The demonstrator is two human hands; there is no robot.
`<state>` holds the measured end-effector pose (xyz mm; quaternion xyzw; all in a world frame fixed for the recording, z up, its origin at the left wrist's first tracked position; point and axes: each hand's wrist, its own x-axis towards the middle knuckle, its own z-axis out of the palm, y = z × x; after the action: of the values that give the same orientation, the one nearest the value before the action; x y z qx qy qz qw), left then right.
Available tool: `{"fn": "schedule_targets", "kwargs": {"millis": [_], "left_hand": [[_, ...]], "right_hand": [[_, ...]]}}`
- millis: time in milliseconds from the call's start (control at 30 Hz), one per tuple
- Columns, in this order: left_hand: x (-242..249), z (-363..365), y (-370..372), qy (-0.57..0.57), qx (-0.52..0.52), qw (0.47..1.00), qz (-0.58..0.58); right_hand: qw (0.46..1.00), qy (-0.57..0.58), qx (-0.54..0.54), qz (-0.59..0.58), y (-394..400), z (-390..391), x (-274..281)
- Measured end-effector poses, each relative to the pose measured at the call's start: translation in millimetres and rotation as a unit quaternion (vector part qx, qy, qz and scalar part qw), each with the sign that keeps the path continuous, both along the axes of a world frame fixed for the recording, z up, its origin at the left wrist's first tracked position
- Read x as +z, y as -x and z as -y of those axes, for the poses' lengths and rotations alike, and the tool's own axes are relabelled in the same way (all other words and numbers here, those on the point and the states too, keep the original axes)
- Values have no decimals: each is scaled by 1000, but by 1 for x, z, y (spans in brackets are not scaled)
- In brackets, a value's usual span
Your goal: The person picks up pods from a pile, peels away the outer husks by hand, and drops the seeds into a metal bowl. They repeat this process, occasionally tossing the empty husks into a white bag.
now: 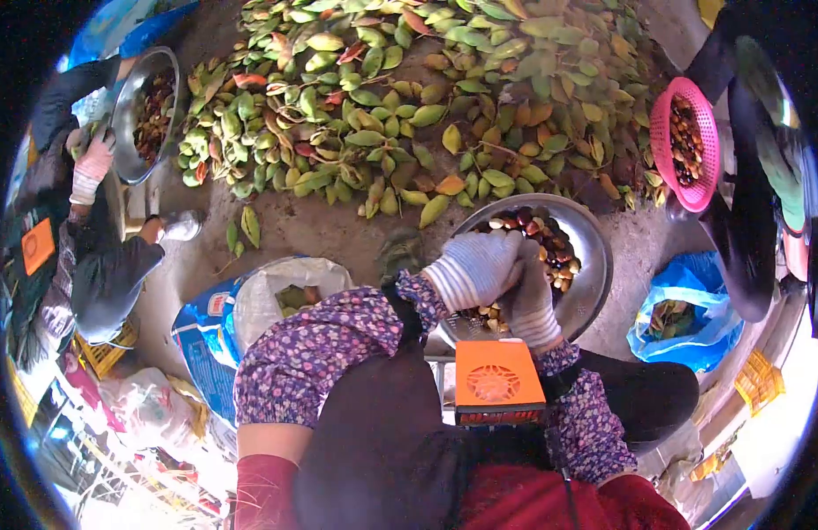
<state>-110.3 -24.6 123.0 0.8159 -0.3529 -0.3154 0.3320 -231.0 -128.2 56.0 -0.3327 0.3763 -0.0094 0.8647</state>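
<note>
My left hand [476, 268], in a white-and-blue striped knit glove, is closed, with its fingertips against my right hand. My right hand [529, 305], in a greyer glove, is also closed, its fingers pointing up to meet the left. Whatever is pinched between them is hidden by the gloves. Both hands are over a wide metal bowl [593, 265] in front of my knees. Dark brown and pale cream seeds [557, 246] lie in the bowl, partly covered by my hands.
A large heap of green, yellow and reddish pods [409, 115] spreads across the floor ahead. A blue-and-white sack [206, 309] stands left, a blue bag [692, 274] right. Co-workers sit on both sides, near another metal bowl [126, 110] and a pink basket [663, 132].
</note>
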Motion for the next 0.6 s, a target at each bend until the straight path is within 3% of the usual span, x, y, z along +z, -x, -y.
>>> {"fn": "schedule_targets", "kwargs": {"millis": [33, 100, 233, 267, 400, 467, 533, 567, 600], "left_hand": [[-2, 1, -1, 10, -14, 1000, -14], [4, 4, -3, -16, -39, 998, -39], [-14, 4, 7, 189, 26, 975, -116], [-18, 5, 10, 187, 32, 975, -115], [-22, 5, 10, 268, 102, 949, -132], [-30, 4, 5, 269, 250, 897, -246], [-41, 4, 3, 268, 297, 871, -284], [-50, 2, -1, 264, 328, 867, -267], [-55, -1, -7, 258, 359, 862, -249]], "right_hand": [[996, -76, 35, -42, -16, -4, 30], [994, -89, 22, -51, -19, -7, 41], [986, -165, -5, 10, -17, -14, 46], [983, -177, -10, 45, -17, -15, 46], [987, -155, -31, 18, -18, -15, 38], [991, -116, -53, -46, -26, -21, 52], [986, 110, 71, 99, -19, -19, 47], [996, 33, 85, 0, -22, -13, 41], [996, 32, 85, 0, -22, -7, 40]]}}
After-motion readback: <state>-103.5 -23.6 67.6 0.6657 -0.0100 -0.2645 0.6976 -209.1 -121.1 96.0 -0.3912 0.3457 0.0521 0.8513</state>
